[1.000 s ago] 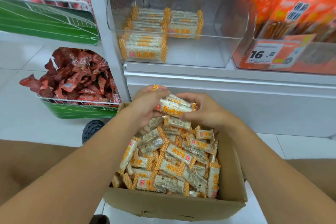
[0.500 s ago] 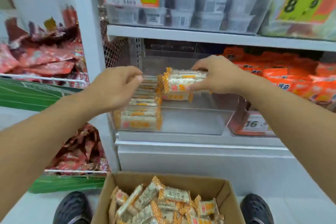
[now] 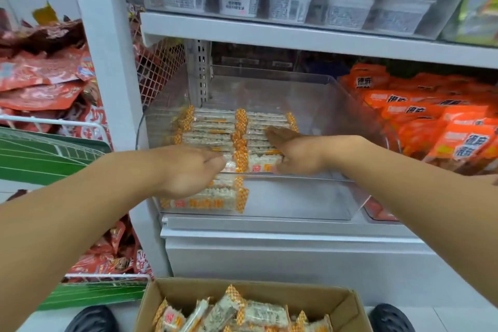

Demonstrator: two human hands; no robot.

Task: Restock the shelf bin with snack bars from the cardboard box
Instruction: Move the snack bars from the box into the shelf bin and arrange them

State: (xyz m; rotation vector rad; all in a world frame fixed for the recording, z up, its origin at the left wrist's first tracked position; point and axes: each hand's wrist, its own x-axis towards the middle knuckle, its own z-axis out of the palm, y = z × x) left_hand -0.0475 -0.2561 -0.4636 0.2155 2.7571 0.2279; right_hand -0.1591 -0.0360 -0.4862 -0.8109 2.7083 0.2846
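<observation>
Half a second earlier a stack of bars was held above the clear shelf bin (image 3: pixel 336 197); now both hands are lowered inside it. Two rows of snack bars (image 3: pixel 213 129) are stacked in the bin's left half, while its right half is bare. The cardboard box (image 3: pixel 350 304) below is seen loosely filled with more bars. The left hand (image 3: pixel 188 170) is laid over the left row, fingers loosely curled, gripping nothing visibly. The right hand (image 3: pixel 293 151) is pressed flat, fingers extended, against the right row.
</observation>
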